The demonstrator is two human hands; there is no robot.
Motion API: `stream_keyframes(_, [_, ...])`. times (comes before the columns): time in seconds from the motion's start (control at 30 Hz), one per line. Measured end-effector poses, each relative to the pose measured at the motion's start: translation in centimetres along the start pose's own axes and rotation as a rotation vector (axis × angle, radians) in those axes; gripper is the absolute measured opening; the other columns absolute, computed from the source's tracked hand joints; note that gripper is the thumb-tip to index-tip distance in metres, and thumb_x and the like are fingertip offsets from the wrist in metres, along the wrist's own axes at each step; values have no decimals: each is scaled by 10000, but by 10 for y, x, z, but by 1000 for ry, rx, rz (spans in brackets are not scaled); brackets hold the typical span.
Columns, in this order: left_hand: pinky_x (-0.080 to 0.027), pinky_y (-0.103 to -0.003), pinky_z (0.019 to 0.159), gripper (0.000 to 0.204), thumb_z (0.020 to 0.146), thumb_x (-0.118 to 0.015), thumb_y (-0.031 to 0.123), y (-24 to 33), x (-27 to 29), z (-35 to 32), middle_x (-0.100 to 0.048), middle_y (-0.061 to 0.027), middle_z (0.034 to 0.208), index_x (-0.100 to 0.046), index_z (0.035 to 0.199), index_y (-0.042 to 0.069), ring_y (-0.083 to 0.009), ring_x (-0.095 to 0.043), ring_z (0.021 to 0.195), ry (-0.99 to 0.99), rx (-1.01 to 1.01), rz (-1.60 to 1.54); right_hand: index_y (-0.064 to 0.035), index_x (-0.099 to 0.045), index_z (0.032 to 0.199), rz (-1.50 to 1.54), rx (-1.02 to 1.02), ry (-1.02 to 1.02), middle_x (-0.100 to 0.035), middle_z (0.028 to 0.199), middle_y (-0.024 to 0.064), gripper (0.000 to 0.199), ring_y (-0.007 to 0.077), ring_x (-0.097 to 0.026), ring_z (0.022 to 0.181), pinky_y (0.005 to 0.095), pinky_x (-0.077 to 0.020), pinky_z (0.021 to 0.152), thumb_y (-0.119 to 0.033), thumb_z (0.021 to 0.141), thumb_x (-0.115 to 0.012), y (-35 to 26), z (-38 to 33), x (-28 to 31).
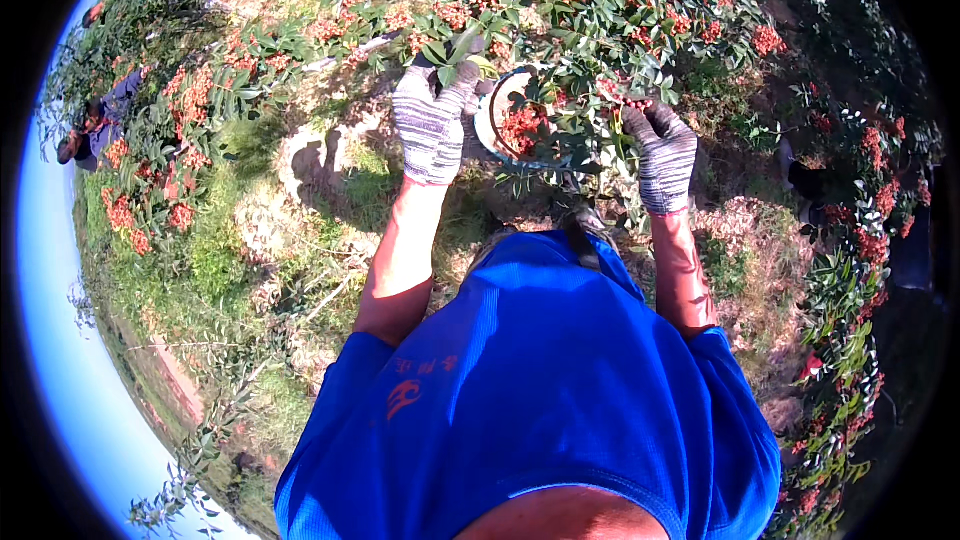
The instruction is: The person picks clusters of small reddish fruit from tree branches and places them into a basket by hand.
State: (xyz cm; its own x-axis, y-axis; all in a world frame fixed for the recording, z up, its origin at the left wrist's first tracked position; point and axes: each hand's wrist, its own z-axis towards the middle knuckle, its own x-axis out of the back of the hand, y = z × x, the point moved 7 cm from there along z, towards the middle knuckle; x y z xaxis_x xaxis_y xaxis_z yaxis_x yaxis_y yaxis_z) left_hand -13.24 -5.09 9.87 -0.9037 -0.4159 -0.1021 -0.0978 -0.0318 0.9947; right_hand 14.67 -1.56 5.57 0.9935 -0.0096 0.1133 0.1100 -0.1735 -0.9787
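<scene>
Blue short-sleeved shirt (570, 350) lies nearest the lens; thin, ribbed-looking cloth, smooth in full sun, with a small orange print on the chest. Beyond it spreads the shrub (585, 15), its glossy pointed leaves crowded with knobbly red clusters. Bare forearms reach forward on either side of the bucket; twigs could scratch them (thorns, if any, cannot be made out).

Left hand (435, 125), in a striped knit glove with dark fingertips, is among green leaves (452, 58) just left of the bucket. Its thumb and fingers stand partly apart; whether they grip a stem cannot be told. Right hand (663, 155), gloved alike, has bent fingers, tips close together at a red berry cluster (637, 103); a firm hold is not confirmed.

Round bucket (485, 128), pale-walled, sits between the hands, foliage overlapping its right side. Its support is hidden. Judged risk: a branch released suddenly could knock the rim and spill the load.

Loose berries (522, 128), small, red and grainy in mass, lie inside. Probable loss: a hard pinch crushes or scatters some; thick fingertips dull the feel.
</scene>
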Motion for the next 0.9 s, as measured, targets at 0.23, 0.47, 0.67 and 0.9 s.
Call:
stream_keyframes(0.23, [-491, -247, 633, 400, 934, -654, 274, -43, 87, -86, -655, -33, 1063, -554, 1269, 80, -101, -615, 821, -108, 336, -413, -13, -704, 1035, -20, 154, -229, -708, 847, 70, 159, 85, -641, 718, 235, -529, 668, -63, 890, -661, -51, -76, -133])
stream_keyframes(0.47, [-489, -271, 836, 669, 822, -740, 497, -23, 142, -103, -625, -13, 1084, -504, 1284, 74, -113, -598, 959, -34, 34, -435, -40, -695, 1014, -124, 296, -463, -652, 731, 7, 140, 40, -578, 628, 211, -464, 570, -45, 880, -654, -71, -126, -213])
stream_keyframes(0.67, [-517, -250, 626, 151, 869, -726, 140, -26, 172, -116, -679, -5, 867, -668, 991, 74, -105, -625, 710, 41, 265, -315, -34, -707, 968, -221, 619, -416, -660, 786, 76, 127, 115, -601, 647, 258, -484, 614, -64, 850, -673, -86, -145, -239])
stream_keyframes(0.9, [-544, -292, 614, 104, 921, -651, 153, -40, 181, -125, -666, -22, 898, -641, 1011, 101, -143, -646, 760, 157, 359, -813, -82, -675, 1001, -457, 1073, -287, -672, 961, 120, 242, 277, -672, 809, 349, -534, 704, -13, 773, -718, -89, -166, -269])
